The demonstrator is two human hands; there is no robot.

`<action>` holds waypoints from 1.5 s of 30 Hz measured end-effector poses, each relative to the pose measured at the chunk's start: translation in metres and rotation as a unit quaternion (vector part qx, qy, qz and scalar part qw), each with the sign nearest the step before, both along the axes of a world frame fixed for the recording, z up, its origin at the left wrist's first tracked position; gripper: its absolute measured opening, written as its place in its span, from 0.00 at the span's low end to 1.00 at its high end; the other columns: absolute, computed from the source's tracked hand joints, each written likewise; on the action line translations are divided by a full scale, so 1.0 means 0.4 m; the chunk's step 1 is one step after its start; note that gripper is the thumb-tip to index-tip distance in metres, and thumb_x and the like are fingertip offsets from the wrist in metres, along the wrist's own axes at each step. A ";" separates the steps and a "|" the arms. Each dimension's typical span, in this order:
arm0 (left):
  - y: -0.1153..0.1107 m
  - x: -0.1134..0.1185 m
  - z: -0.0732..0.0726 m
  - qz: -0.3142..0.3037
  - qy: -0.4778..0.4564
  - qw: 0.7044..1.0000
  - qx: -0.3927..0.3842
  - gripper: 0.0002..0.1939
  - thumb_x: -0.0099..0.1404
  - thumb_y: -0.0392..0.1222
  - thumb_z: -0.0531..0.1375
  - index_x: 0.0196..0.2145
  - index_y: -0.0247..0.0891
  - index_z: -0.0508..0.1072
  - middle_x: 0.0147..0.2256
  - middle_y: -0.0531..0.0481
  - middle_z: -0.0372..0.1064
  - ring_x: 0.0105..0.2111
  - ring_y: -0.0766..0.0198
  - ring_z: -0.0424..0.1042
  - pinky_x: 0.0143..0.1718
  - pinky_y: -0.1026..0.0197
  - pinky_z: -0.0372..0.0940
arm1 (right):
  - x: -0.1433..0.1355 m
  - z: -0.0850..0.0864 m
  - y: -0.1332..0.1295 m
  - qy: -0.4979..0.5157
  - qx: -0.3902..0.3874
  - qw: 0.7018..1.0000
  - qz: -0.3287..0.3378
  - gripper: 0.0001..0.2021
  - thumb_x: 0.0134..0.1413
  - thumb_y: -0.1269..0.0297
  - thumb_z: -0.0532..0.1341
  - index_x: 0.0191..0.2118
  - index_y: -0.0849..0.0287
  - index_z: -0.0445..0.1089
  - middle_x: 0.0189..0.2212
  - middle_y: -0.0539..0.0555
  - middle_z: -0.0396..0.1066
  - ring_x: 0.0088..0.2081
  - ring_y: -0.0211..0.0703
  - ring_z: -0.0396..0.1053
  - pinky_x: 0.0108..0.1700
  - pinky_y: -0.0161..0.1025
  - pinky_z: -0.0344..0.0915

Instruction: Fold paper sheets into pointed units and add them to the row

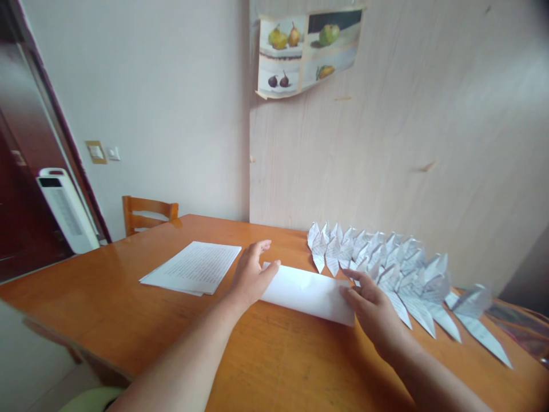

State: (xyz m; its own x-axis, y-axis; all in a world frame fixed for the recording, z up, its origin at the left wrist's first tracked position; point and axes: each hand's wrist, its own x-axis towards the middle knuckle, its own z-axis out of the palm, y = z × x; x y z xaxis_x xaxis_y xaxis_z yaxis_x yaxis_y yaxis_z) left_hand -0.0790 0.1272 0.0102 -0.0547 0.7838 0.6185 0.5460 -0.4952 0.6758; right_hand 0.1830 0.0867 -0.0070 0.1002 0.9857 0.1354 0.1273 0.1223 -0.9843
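A white sheet of paper (pixel 306 290), folded or curled into a long strip with its blank side up, lies slantwise between my hands over the wooden table. My right hand (pixel 371 312) pinches its right end, thumb on top and the other fingers behind or beneath. At the left end is my left hand (pixel 251 274), its fingers stretched out and the thumb apart from them, close to or touching the paper's upper left corner. The right end seems slightly raised above a shadow on the tabletop.
A stack of printed sheets (pixel 195 268) lies on the table (pixel 266 366) at left. Several rows of folded paper pieces (pixel 386 263) stand along the right side near the wall. A wooden chair (pixel 150 213) is beyond the table's far left edge.
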 end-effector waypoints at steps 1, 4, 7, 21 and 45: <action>-0.002 0.002 0.001 0.017 0.037 0.998 0.043 0.20 0.64 0.40 0.62 0.53 0.39 0.68 0.54 0.41 0.70 0.55 0.52 0.68 0.57 0.47 0.61 | -0.002 -0.005 0.003 -0.003 0.005 1.000 -0.006 0.29 0.51 0.54 0.63 0.57 0.59 0.64 0.18 0.41 0.59 0.19 0.37 0.57 0.23 0.34 0.50; -0.012 0.008 0.011 0.038 0.121 0.983 0.136 0.16 0.66 0.39 0.61 0.52 0.39 0.69 0.50 0.43 0.72 0.52 0.52 0.69 0.56 0.46 0.62 | -0.006 -0.019 0.012 0.000 0.005 1.000 -0.011 0.29 0.50 0.55 0.62 0.57 0.60 0.64 0.17 0.40 0.55 0.18 0.36 0.54 0.22 0.33 0.47; -0.030 0.021 0.025 0.022 0.178 0.967 0.180 0.14 0.68 0.38 0.59 0.51 0.39 0.70 0.47 0.44 0.74 0.49 0.53 0.71 0.53 0.46 0.63 | -0.007 -0.023 0.017 0.012 -0.005 1.000 -0.003 0.29 0.50 0.55 0.62 0.58 0.61 0.63 0.17 0.39 0.55 0.18 0.35 0.53 0.22 0.33 0.46; -0.112 0.093 0.035 -0.154 0.334 0.906 0.211 0.07 0.70 0.37 0.56 0.40 0.41 0.74 0.37 0.50 0.75 0.39 0.57 0.71 0.46 0.48 0.60 | 0.002 -0.034 0.027 0.023 -0.080 0.996 0.023 0.23 0.51 0.63 0.59 0.54 0.61 0.64 0.21 0.43 0.62 0.20 0.36 0.59 0.23 0.33 0.51; -0.065 0.030 -0.020 -0.183 0.437 0.880 0.049 0.30 0.63 0.41 0.66 0.62 0.45 0.66 0.62 0.44 0.65 0.62 0.48 0.63 0.65 0.38 0.55 | -0.025 0.041 -0.067 -0.481 0.244 0.842 -0.014 0.14 0.64 0.69 0.57 0.52 0.54 0.74 0.48 0.57 0.74 0.49 0.52 0.68 0.52 0.50 0.64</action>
